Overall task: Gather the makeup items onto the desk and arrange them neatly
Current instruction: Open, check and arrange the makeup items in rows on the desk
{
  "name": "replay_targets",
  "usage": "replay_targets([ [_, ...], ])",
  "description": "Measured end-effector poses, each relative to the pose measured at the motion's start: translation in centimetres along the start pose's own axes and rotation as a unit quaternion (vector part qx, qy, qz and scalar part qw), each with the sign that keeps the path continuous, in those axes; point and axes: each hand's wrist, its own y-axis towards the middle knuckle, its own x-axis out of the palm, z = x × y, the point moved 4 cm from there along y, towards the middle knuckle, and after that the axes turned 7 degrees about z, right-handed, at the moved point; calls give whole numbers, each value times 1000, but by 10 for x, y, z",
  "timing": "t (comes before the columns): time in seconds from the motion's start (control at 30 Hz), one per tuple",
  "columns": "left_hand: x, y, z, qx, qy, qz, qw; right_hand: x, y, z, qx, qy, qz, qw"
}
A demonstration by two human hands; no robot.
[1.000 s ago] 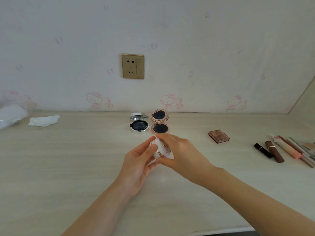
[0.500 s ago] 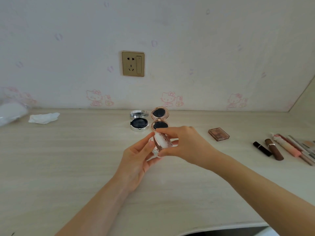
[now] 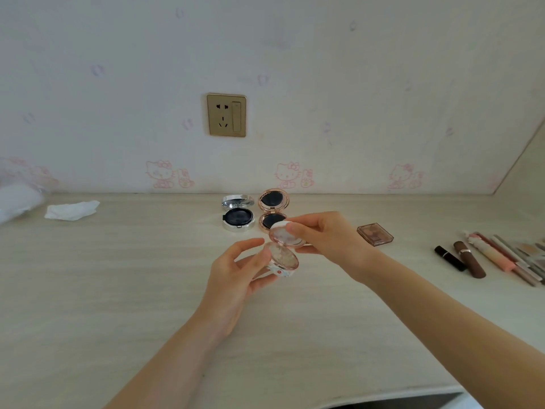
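A small round compact (image 3: 283,251) is held open above the middle of the desk (image 3: 118,290). The left hand (image 3: 236,271) curls round its bottom half. The right hand (image 3: 321,233) pinches its lid. Near the back edge lie a silver compact (image 3: 238,216) and a pink-gold compact (image 3: 272,209), both open. A brown palette (image 3: 375,234) and lipsticks (image 3: 460,258) lie toward the right edge.

Pale wood desk (image 3: 118,290), two open compacts (image 3: 238,219), eyeshadow palette (image 3: 375,234), lipsticks (image 3: 469,258), tissue (image 3: 72,209)
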Motion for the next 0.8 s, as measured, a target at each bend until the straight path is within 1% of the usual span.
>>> replay_targets([
  [0.07, -4, 1, 0, 38, 56, 32, 997, -1, 3, 2, 1, -13, 0, 1000],
  [0.13, -8, 3, 2, 91, 142, 51, 984, -1, 5, 4, -4, -33, -2, 999],
  [0.23, -9, 4, -1, 144, 254, 37, 956, 0, 8, 7, -3, -60, 2, 998],
  [0.27, -10, 5, -4, 156, 295, 38, 942, 0, 10, 10, -3, -72, 2, 997],
  [0.33, -11, 6, -7, 196, 388, 46, 899, 1, 13, 14, -7, -103, -1, 995],
  [0.4, -12, 8, -11, 231, 454, 36, 860, 3, 16, 17, -17, -135, -11, 991],
  [0.47, -13, 9, -15, 248, 486, 23, 838, 4, 19, 20, -16, -159, -18, 987],
  [0.53, -12, 10, -16, 257, 496, 18, 829, 4, 23, 21, -10, -170, -25, 985],
  [0.7, -9, 8, -14, 271, 494, 11, 826, 7, 33, 24, 20, -174, -62, 983],
  [0.8, -8, 7, -14, 273, 493, 8, 826, 9, 39, 26, 38, -183, -63, 980],
])
